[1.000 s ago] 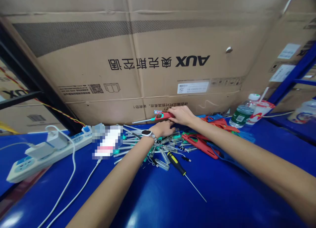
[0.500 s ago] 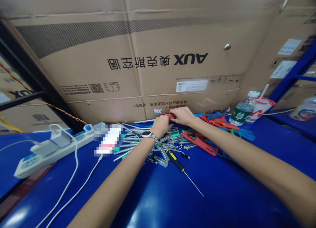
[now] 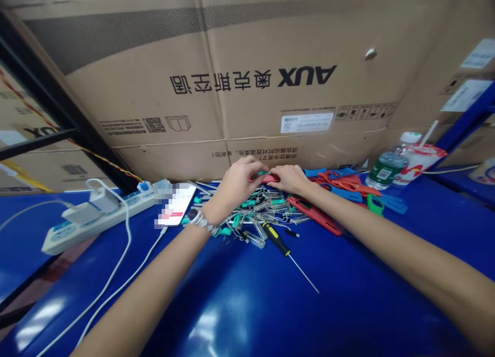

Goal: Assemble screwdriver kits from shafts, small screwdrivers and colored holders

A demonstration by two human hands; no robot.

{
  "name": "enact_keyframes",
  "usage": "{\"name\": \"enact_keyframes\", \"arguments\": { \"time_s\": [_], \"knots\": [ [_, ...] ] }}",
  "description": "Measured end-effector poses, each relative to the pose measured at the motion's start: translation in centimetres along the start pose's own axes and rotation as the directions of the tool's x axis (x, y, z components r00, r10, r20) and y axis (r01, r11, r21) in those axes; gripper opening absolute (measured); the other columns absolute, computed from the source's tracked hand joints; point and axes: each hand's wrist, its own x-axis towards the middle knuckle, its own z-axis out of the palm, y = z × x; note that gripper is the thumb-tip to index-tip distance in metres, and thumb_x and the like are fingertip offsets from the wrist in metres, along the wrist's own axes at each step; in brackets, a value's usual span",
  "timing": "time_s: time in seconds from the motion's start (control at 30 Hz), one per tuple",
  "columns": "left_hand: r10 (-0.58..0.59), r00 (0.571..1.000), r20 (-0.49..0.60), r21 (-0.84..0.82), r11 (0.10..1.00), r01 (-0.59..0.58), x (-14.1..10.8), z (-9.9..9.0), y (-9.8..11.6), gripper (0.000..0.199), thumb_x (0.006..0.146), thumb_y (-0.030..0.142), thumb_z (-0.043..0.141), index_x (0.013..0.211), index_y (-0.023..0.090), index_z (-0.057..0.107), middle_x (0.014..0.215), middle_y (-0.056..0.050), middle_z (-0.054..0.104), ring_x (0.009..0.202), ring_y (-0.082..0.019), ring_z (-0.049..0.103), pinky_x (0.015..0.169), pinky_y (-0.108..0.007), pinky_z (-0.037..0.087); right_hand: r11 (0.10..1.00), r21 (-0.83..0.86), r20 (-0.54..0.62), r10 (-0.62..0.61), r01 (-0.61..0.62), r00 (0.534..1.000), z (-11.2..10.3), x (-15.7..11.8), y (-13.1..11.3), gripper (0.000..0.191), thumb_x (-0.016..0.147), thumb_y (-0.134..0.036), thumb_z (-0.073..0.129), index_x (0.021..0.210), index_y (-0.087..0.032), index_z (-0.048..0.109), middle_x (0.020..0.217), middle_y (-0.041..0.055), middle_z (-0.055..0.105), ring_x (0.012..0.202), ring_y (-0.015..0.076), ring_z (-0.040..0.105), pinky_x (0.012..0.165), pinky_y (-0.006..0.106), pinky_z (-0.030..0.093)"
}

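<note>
My right hand (image 3: 291,179) is closed round a long red plastic piece (image 3: 269,178), held low over the far part of the table. At its left end my left hand (image 3: 236,181) has its fingers bent together, and a small green bit (image 3: 261,173) shows by the fingertips. What those fingers pinch is hidden. Below both hands lies a pile of metal rods, teal bits and clear plastic tubes (image 3: 255,239). A yellow-and-black screwdriver (image 3: 276,238) lies in front of the pile, its shaft pointing towards me. Another red plastic piece (image 3: 315,215) rests under my right forearm.
Orange and blue plastic pieces (image 3: 348,182) are heaped at right, beside a water bottle (image 3: 388,163) and a cup with a straw (image 3: 421,163). To the left are a phone (image 3: 176,207) on a cable and a power strip (image 3: 58,239). Cardboard (image 3: 247,114) stands behind.
My left hand has turned and risen, its back now facing me more, and the green bit has come into view. My right hand keeps its hold on the red piece. The view has tilted down slightly.
</note>
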Motion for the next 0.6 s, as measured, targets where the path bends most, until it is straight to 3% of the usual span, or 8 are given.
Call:
{"name": "enact_keyframes", "arguments": {
  "time_s": [0.13, 0.3, 0.4, 0.6],
  "knots": [
    [0.001, 0.998, 0.063, -0.107, 0.994, 0.006, -6.7, -2.6, 0.5, 0.012, 0.097, 0.021, 0.060, 0.102, 0.020, 0.070, 0.101, -0.006, 0.068, 0.091, -0.019, 0.067, 0.083, -0.035, 0.054, 0.998, -0.055, 0.008, -0.039, 0.040, 0.999, 0.7, 1.1, -1.6, 0.033, 0.093, -0.046, 0.064, 0.112, -0.020, 0.073, 0.115, 0.0124, 0.072, 0.105, 0.0302, 0.067, 0.073, 0.033, 0.039],
    [-0.102, 0.977, 0.188, -0.156, 0.979, 0.132, -13.4, -2.3, 1.7, 0.012, 0.098, 0.021, 0.058, 0.106, 0.021, 0.068, 0.102, -0.005, 0.070, 0.094, -0.019, 0.067, 0.085, -0.035, 0.056, 0.999, -0.048, 0.017, -0.015, 0.016, 1.000, 0.8, 1.4, -2.0, 0.035, 0.091, -0.045, 0.066, 0.113, -0.019, 0.072, 0.114, 0.0140, 0.071, 0.106, 0.0317, 0.065, 0.072, 0.034, 0.041],
    [-0.108, 0.965, 0.239, -0.179, 0.972, 0.153, -14.9, -1.6, 2.0, 0.012, 0.097, 0.020, 0.059, 0.106, 0.022, 0.068, 0.103, -0.005, 0.071, 0.096, -0.019, 0.068, 0.087, -0.036, 0.056, 1.000, -0.003, -0.013, 0.022, -0.022, 1.000, 0.5, 0.5, -2.2, 0.034, 0.092, -0.041, 0.065, 0.116, -0.018, 0.071, 0.117, 0.0148, 0.070, 0.109, 0.0314, 0.064, 0.078, 0.036, 0.044],
    [-0.080, 0.962, 0.263, -0.149, 0.981, 0.122, -15.5, -0.6, 1.9, 0.013, 0.098, 0.024, 0.061, 0.108, 0.022, 0.068, 0.104, -0.005, 0.071, 0.100, -0.021, 0.067, 0.090, -0.039, 0.056, 0.995, 0.099, -0.149, 0.031, -0.016, 0.988, -0.8, -3.4, -4.4, 0.027, 0.095, -0.033, 0.058, 0.112, -0.017, 0.072, 0.115, 0.0133, 0.071, 0.108, 0.0300, 0.063, 0.090, 0.041, 0.043]
  ]
}}
